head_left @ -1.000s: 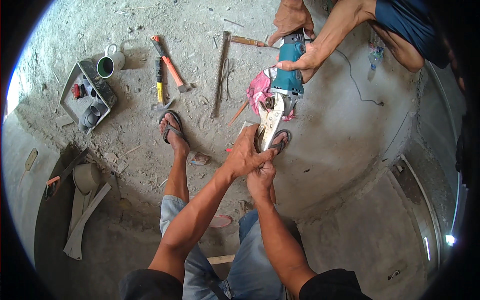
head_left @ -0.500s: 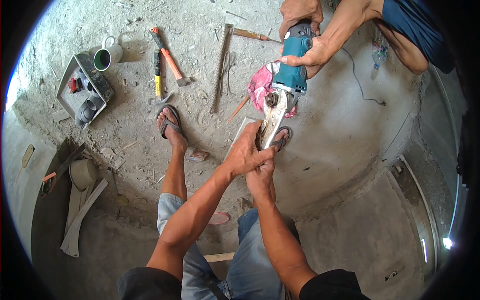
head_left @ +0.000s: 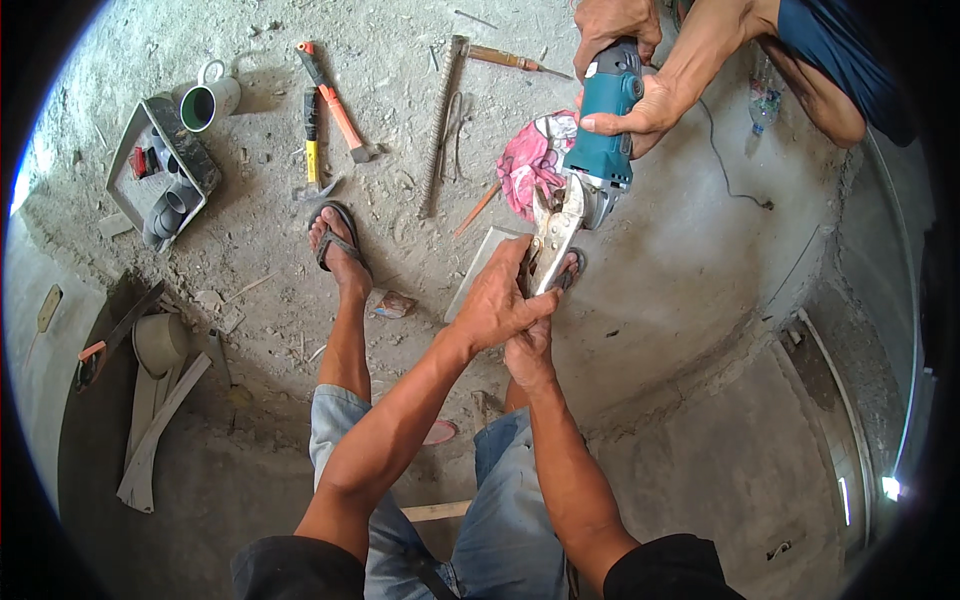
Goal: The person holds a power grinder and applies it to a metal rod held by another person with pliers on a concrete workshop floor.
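Note:
Silver locking pliers [head_left: 556, 236] are gripped in both my hands, jaws pointing away from me. My left hand [head_left: 497, 298] wraps the handles from the left; my right hand [head_left: 530, 352] closes around their near end, just below. Another person's two hands hold a teal angle grinder [head_left: 602, 108] with its metal head toward me. The plier jaws lie beside the grinder's head, on its left; whether they touch it, or hold anything small, I cannot tell. Behind them lies a crumpled pink and white cloth [head_left: 535, 160].
Two hammers [head_left: 335, 105], a ribbed steel bar [head_left: 440, 130] and a screwdriver [head_left: 505, 58] lie on the dusty floor. A tray of grey pipe fittings [head_left: 165, 180] stands left, beside a mug [head_left: 210, 100]. A handsaw [head_left: 120, 330] leans at far left; a cable [head_left: 722, 165] trails right.
The grinder has shifted slightly right and turned, and its round spindle end no longer shows between the plier jaws. My hands and the pliers have moved a little to the right.

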`<action>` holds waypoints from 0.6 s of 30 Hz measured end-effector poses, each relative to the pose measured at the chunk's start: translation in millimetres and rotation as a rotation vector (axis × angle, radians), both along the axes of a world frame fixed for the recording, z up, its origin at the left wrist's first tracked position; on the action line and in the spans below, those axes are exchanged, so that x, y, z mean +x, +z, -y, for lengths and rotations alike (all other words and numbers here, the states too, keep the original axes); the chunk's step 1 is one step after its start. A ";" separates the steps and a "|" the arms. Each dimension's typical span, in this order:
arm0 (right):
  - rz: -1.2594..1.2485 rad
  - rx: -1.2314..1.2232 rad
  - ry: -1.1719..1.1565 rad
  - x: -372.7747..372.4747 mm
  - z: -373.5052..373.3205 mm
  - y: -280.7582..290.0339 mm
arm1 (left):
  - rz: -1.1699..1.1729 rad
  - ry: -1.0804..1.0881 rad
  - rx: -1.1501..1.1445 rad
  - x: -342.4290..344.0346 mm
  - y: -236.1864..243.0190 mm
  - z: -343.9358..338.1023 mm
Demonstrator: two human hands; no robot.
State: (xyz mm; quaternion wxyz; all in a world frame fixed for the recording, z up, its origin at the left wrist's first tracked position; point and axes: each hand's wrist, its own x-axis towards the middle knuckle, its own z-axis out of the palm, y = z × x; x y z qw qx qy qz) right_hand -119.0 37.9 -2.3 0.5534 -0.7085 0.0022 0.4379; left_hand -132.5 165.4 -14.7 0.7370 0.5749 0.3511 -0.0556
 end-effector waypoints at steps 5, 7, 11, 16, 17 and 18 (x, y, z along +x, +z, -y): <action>-0.089 -0.130 0.226 10.1 14.4 26.7 | 0.000 -0.042 -0.048 -0.9 14.4 9.8; -0.123 -0.134 0.165 12.4 20.7 29.6 | 0.001 -0.039 -0.032 -1.5 17.3 14.2; -0.024 -0.220 0.352 24.6 11.8 36.0 | -0.021 -0.002 -0.001 -1.6 21.2 14.9; -0.080 -0.137 0.276 20.8 7.6 35.0 | -0.046 0.016 0.025 0.5 27.2 9.2; -0.079 -0.129 0.254 19.8 0.7 37.9 | -0.060 -0.003 0.025 -1.2 27.9 7.6; -0.076 -0.121 0.233 19.2 -3.3 39.0 | -0.062 -0.004 0.027 -1.8 28.1 6.8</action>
